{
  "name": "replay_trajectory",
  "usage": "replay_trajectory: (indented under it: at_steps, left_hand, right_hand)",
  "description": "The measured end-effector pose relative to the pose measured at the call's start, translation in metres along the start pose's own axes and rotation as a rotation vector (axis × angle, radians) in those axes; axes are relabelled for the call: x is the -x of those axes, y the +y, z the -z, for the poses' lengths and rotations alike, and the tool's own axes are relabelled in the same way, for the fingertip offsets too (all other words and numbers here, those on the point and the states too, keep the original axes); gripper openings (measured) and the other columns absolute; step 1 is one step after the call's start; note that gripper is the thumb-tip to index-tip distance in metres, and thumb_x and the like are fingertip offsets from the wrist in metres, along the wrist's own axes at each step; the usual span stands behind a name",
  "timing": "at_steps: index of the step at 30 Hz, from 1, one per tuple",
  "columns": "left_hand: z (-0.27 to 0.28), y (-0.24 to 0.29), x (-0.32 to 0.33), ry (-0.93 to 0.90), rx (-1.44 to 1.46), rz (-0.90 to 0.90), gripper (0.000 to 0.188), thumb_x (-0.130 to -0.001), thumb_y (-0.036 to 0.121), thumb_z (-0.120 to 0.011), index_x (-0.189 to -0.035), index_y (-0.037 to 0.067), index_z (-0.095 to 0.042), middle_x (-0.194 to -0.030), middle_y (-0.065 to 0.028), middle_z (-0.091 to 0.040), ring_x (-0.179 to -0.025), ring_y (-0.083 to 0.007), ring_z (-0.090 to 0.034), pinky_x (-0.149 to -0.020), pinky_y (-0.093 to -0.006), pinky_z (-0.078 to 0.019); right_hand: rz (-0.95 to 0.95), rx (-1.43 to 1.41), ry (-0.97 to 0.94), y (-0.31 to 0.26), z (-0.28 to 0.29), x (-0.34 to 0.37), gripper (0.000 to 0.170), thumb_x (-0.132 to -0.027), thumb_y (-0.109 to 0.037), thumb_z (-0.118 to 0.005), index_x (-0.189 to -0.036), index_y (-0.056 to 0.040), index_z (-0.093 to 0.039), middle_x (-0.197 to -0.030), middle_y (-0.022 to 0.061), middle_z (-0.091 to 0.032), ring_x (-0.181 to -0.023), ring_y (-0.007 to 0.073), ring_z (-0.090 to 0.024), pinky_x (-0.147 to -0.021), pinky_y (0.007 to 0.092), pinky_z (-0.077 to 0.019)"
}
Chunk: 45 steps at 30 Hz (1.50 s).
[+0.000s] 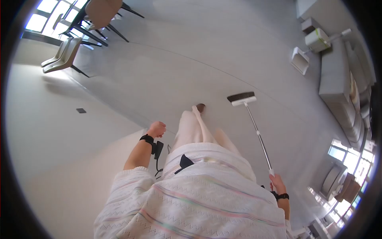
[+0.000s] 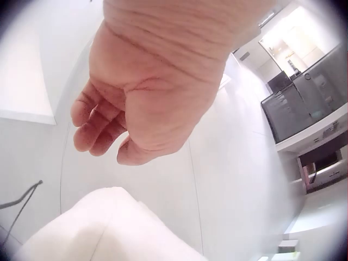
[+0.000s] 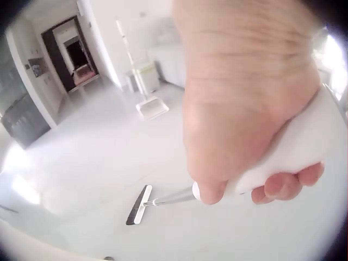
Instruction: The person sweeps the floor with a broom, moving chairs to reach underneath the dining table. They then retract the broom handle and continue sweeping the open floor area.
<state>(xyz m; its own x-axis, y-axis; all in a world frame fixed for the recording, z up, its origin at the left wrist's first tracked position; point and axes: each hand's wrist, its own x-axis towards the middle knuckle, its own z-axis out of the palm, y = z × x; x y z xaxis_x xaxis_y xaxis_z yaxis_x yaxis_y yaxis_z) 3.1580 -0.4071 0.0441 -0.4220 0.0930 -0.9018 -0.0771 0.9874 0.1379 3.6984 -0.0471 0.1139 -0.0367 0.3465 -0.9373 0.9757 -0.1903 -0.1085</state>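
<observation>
My right hand (image 1: 278, 183) grips the white handle (image 3: 296, 149) of a broom (image 1: 259, 137), fingers and thumb curled round it. The broom's metal pole runs forward to a white head with dark bristles (image 1: 241, 96), low over the grey floor ahead of my feet. On the other side, my left hand (image 1: 157, 129) hangs beside my body, holding nothing. Its fingers (image 2: 87, 136) are loosely curled in the left wrist view, above my pale clothing.
A white long-handled dustpan (image 1: 300, 61) stands at the far right, near a bin (image 1: 317, 40) and a grey sofa (image 1: 338, 79). Chairs (image 1: 65, 55) and a dark-legged table sit at the back left. A pale wall (image 1: 59, 119) rises along my left side.
</observation>
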Motion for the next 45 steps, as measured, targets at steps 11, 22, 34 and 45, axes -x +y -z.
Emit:
replay_trajectory:
  at_steps: [11, 22, 34, 45]
  left_hand:
    - [-0.079, 0.057, 0.003, -0.081, -0.003, -0.243, 0.041, -0.071, 0.006, -0.050, -0.111, 0.003, -0.056, -0.065, -0.0084, -0.059, -0.048, -0.0165, -0.058, -0.043, -0.0282, -0.0455]
    - [-0.080, 0.081, -0.010, -0.107, -0.077, -0.160, 0.037, -0.071, 0.005, -0.051, -0.107, 0.002, -0.058, -0.061, -0.0080, -0.059, -0.045, -0.0154, -0.058, -0.040, -0.0267, -0.0446]
    - [0.010, 0.274, -0.059, -0.184, -0.261, -0.114, 0.041, -0.073, 0.007, -0.050, -0.112, 0.000, -0.054, -0.063, -0.0083, -0.058, -0.045, -0.0157, -0.056, -0.039, -0.0273, -0.0430]
    - [0.011, 0.366, -0.081, -0.240, -0.368, -0.141, 0.040, -0.075, 0.008, -0.047, -0.114, -0.002, -0.050, -0.063, -0.0062, -0.056, -0.045, -0.0140, -0.053, -0.039, -0.0253, -0.0395]
  right_hand:
    - [-0.234, -0.082, 0.269, 0.116, 0.002, 0.144, 0.028, -0.080, -0.026, -0.052, -0.078, 0.0021, -0.051, -0.054, 0.0073, -0.049, -0.040, 0.0158, -0.049, -0.034, 0.0317, -0.0399]
    - [-0.194, -0.157, 0.213, 0.050, 0.019, 0.127, 0.028, -0.082, -0.026, -0.049, -0.079, 0.0020, -0.050, -0.052, 0.0069, -0.048, -0.039, 0.0153, -0.049, -0.035, 0.0309, -0.0402]
    - [0.258, -0.186, 0.162, -0.222, 0.140, -0.160, 0.029, -0.086, -0.029, -0.046, -0.077, -0.0012, -0.049, -0.048, 0.0057, -0.047, -0.032, 0.0163, -0.043, -0.032, 0.0324, -0.0344]
    - [-0.285, -0.421, 0.099, 0.011, 0.068, -0.033, 0.047, -0.085, -0.037, -0.048, -0.057, 0.0006, -0.046, -0.046, 0.0065, -0.045, -0.034, 0.0172, -0.045, -0.033, 0.0333, -0.0344]
